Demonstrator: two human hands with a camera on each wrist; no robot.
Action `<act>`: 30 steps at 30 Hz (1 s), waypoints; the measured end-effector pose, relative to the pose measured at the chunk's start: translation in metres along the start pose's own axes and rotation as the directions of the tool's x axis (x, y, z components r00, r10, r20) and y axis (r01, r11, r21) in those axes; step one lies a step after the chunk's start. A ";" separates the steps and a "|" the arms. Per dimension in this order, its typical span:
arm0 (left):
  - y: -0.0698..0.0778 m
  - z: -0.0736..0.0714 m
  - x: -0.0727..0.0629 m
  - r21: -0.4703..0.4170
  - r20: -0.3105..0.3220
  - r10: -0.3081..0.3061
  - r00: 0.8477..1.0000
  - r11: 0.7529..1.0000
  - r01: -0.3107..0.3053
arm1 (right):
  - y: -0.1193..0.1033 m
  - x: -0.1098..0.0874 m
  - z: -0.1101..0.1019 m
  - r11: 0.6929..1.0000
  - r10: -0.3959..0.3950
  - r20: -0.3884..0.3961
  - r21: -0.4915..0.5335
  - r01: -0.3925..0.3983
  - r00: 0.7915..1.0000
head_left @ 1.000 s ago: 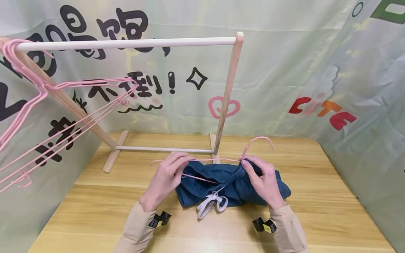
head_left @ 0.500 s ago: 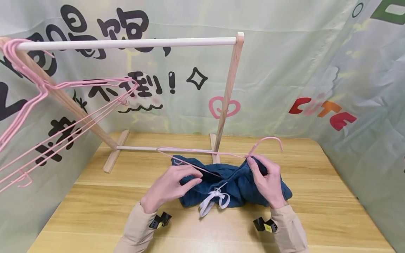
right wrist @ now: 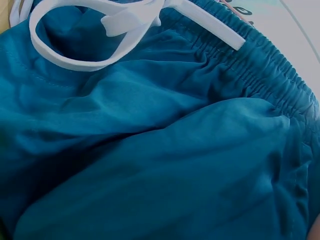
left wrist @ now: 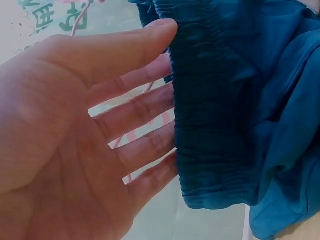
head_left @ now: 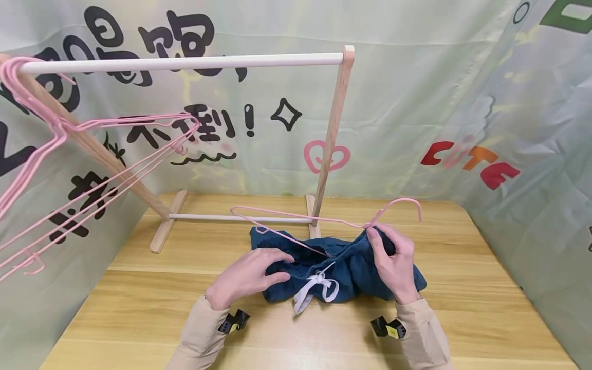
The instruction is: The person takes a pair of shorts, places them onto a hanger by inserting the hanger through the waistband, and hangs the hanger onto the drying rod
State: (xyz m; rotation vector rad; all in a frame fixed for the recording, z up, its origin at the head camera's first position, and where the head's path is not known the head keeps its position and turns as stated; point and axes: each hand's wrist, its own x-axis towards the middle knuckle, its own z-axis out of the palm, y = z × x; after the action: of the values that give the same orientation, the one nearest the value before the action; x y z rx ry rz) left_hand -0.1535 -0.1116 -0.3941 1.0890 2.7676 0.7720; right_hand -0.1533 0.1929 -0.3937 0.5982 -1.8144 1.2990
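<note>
Fitting the blue shorts (head_left: 361, 277) onto the hanger (head_left: 402, 200) seems underway: the right hand (head_left: 393, 257) pinches both; the left hand (head_left: 247, 275), fingers spread, likely must stretch the waistband (left wrist: 215, 125).

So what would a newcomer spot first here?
Probably the dark blue garment bunched mid-table, with its bright white bow at the front. Next, the pink hanger reaching into it, its neck at the right hand. Then the rack behind, with more pink hangers grouped at the left end of its top bar.
</note>
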 end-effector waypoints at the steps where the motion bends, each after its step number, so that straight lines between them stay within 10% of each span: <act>1: -0.001 0.000 0.000 -0.002 0.003 -0.005 1.000 1.000 0.005 | 0.000 0.000 0.000 1.000 -0.001 -0.003 0.002 0.001 1.000; 30: -0.026 -0.006 -0.008 0.046 -0.006 -0.018 1.000 0.999 0.018 | -0.003 0.002 -0.003 0.999 -0.027 -0.053 0.031 0.028 0.998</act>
State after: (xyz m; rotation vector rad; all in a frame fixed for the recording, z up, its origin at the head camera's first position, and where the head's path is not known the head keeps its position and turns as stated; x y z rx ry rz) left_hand -0.1646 -0.1356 -0.4020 1.0698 2.8087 0.7140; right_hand -0.1515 0.1954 -0.3897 0.5986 -1.7401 1.3149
